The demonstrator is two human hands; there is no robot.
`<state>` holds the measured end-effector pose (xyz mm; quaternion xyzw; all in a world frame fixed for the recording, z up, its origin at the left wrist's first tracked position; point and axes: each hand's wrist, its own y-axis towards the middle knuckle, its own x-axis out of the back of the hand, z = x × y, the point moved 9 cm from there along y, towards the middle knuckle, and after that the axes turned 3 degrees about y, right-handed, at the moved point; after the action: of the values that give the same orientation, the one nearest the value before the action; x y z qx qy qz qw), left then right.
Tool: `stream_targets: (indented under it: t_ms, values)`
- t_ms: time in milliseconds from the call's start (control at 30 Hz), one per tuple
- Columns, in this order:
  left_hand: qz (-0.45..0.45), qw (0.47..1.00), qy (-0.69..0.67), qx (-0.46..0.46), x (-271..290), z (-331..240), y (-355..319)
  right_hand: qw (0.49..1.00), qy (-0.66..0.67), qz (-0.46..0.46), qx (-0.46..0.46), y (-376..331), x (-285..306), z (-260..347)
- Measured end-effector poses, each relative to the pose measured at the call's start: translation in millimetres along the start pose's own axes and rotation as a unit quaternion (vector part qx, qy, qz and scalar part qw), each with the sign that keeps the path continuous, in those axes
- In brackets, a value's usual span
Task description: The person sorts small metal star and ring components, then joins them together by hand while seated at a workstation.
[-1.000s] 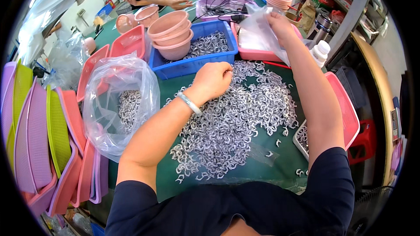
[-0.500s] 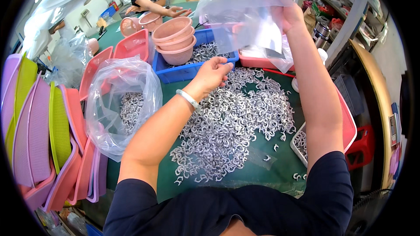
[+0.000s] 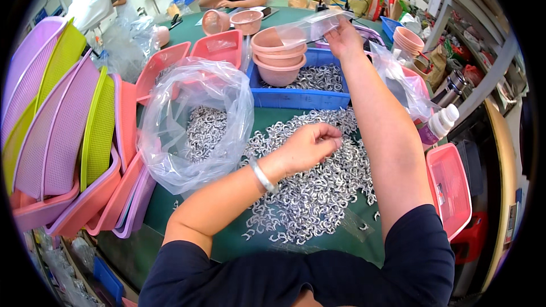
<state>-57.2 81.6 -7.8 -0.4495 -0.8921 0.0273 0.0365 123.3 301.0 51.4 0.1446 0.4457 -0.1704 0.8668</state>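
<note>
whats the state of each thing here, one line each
left hand: closed over the pile, fingers curled
right hand: raised, pinching a small clear bag
small clear bag: held up above the bowls, looks empty
metal clips: loose, heaped on the green table
large plastic bag: open, part filled with clips
blue bin: holds clips and stacked pink bowls
pink bowls: nested, upright
white bottle: capped, tilted

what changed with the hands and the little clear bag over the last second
The right hand lifted a small clear bag from the pink tray side, swung it up and now holds it over the stacked pink bowls. The left hand stayed pinched over the pile of small metal pieces. The big clear bag and blue bin stayed put.
</note>
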Motion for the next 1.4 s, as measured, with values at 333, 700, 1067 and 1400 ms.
stream_targets:
  t_ms: [333,700,1067,1400]
  values:
    - [0.046,0.995,0.079,-0.032,-6.1,2.6,-35.3,0.992,-0.108,-0.045,-0.047,-13.0,26.2,-22.9]
    - [-0.001,0.883,-0.467,-0.046,55.9,-5.4,8.1,0.954,-0.027,0.291,-0.065,-141.8,-25.3,14.9]
    - [-0.174,0.890,-0.411,-0.090,94.1,5.5,-9.2,0.479,-0.863,0.117,0.109,-116.0,79.6,98.2]
    - [-0.191,0.913,-0.356,-0.061,66.3,30.4,-77.2,0.268,-0.952,0.151,-0.003,-76.7,106.5,60.5]
